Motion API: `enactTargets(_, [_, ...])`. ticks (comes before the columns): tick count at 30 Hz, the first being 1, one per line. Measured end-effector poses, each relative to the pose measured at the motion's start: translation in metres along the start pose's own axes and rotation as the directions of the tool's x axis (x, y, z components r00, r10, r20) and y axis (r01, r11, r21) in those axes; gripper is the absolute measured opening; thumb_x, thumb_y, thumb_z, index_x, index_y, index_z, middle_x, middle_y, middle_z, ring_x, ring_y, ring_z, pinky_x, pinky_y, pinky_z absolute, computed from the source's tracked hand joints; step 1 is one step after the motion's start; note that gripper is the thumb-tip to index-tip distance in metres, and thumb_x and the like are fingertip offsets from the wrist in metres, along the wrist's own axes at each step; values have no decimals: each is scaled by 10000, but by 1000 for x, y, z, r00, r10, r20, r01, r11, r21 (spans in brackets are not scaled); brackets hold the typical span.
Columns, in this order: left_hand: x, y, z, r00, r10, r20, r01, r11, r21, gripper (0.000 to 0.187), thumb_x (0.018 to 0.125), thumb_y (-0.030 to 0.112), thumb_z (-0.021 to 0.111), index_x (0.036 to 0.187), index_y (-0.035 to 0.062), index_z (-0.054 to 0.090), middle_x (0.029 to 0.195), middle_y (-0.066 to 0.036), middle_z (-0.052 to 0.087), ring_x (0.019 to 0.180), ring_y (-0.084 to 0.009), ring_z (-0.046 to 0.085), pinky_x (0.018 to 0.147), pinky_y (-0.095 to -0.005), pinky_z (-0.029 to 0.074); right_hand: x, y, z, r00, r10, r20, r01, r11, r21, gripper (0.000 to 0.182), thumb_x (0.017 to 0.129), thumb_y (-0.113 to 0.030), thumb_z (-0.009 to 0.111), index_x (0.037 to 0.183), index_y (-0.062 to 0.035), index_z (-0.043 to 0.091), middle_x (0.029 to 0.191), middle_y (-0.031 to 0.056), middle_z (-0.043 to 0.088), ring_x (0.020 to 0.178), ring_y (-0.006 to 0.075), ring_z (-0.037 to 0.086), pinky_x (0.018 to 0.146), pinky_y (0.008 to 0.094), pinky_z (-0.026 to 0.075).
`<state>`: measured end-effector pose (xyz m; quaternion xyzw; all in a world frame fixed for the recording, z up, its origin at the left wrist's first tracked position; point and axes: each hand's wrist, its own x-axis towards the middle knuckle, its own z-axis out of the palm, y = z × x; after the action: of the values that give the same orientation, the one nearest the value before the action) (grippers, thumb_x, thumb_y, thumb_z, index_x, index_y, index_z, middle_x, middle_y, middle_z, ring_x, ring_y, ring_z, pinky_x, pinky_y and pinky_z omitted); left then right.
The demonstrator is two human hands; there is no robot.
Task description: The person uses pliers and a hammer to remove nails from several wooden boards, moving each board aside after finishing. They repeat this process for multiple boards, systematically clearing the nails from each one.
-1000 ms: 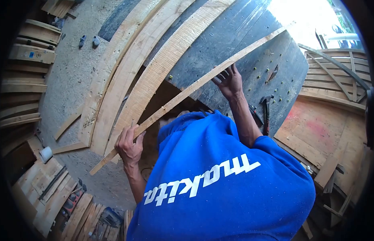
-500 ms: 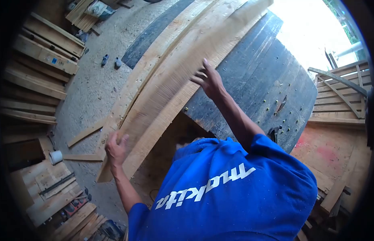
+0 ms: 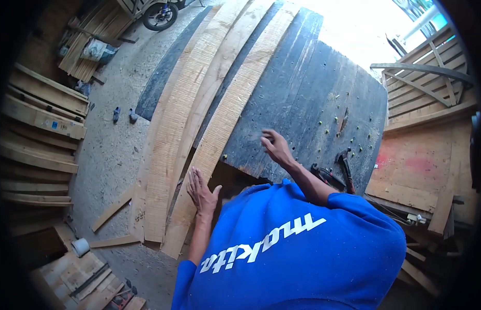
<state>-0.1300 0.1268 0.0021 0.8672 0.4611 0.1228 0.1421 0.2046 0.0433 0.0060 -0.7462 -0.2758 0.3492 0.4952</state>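
Note:
Flat on the near part of the right-hand wooden plank (image 3: pixel 235 103) lies my left hand (image 3: pixel 202 194), its fingers stretched out and the thumb apart. My right hand (image 3: pixel 276 147) hovers over the dark worktable (image 3: pixel 297 98) with loosely curved fingers and nothing in it. To the left of that plank, a rough-sawn board (image 3: pixel 183 98) lies lengthwise beside a smoother board (image 3: pixel 220 57). A dark strip of tabletop shows between the smoother board and the right-hand plank.
A hammer (image 3: pixel 345 168) lies at the table's right near edge, with nails (image 3: pixel 358 128) scattered nearby. Stacked planks (image 3: pixel 39 124) line the left side. A white roll (image 3: pixel 80 247), a pair of shoes (image 3: pixel 124 114) and a motorcycle wheel (image 3: pixel 160 16) are on the left.
The board that was blurred between my hands now lies still among the others on the left. My left hand has shifted to the right-hand plank; my right hand has drawn back toward me.

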Motion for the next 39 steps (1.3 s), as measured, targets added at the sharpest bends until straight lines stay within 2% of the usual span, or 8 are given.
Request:
enactTargets(5, [-11,-28,37,998,-61,20,56,979,194,1033,843,293,798,1656,20,222,1715,-199,254,1573,-372,267,1255,-564,218,-73,20,-36,958,287,-17,-287,949,-130,386,984,-215,676,1319,-23,652,1132,189,752,1014,264,736,858,392,582])
enactTargets(8, [-11,-46,53,998,15,-61,4,951,309,853,875,103,638,1640,18,271,1707,-191,281,1569,-357,290,1247,-556,240,-83,29,-32,991,133,8,-128,966,-226,377,974,-207,678,1311,-40,660,1141,199,742,1008,283,736,860,417,577])
enactTargets(12, [-9,-44,28,1000,2,-29,4,978,207,824,849,43,588,1622,4,306,1683,-214,323,1542,-382,342,1236,-543,273,-82,29,-30,981,-131,140,180,881,-438,358,963,-217,702,1278,-54,658,1142,209,672,996,385,693,873,460,553])
enactTargets(16, [-16,-39,-26,980,162,115,-115,936,-333,843,778,-27,552,1588,-46,319,1610,-289,402,1456,-468,434,1185,-464,378,-77,21,-36,969,-88,230,183,883,-433,367,963,-220,705,1286,-54,650,1158,225,648,1042,411,665,903,468,540])
enactTargets(18, [-24,-1,-74,852,22,523,282,823,-494,836,776,5,540,1588,6,341,1513,-299,514,1394,-466,509,1139,-455,433,-73,21,-36,963,-86,257,194,881,-431,371,970,-231,704,1289,-50,653,1189,226,655,1044,400,681,909,464,545])
enactTargets(24, [-112,8,-59,790,121,602,367,693,-621,680,787,162,626,1442,13,520,1267,-213,657,1197,-344,651,1055,-417,493,-76,14,-29,972,-17,232,54,987,-151,401,996,-313,691,1281,-31,670,1170,212,706,1035,349,709,910,453,561])
enactTargets(30, [-174,92,-91,768,-123,629,453,797,-399,599,872,149,607,1447,-2,534,1290,-272,676,1197,-410,681,1020,-455,529,-98,33,-65,895,-108,433,293,874,-387,435,997,-302,704,1346,-54,627,1234,223,637,1068,356,702,931,468,558])
enactTargets(39, [-188,183,-71,853,30,520,302,785,-540,641,873,84,608,1501,14,492,1256,-317,666,1206,-446,664,1017,-457,544,-138,77,-176,942,-63,329,227,843,-488,425,989,-249,696,1350,-44,607,1184,220,624,1040,351,705,923,475,554])
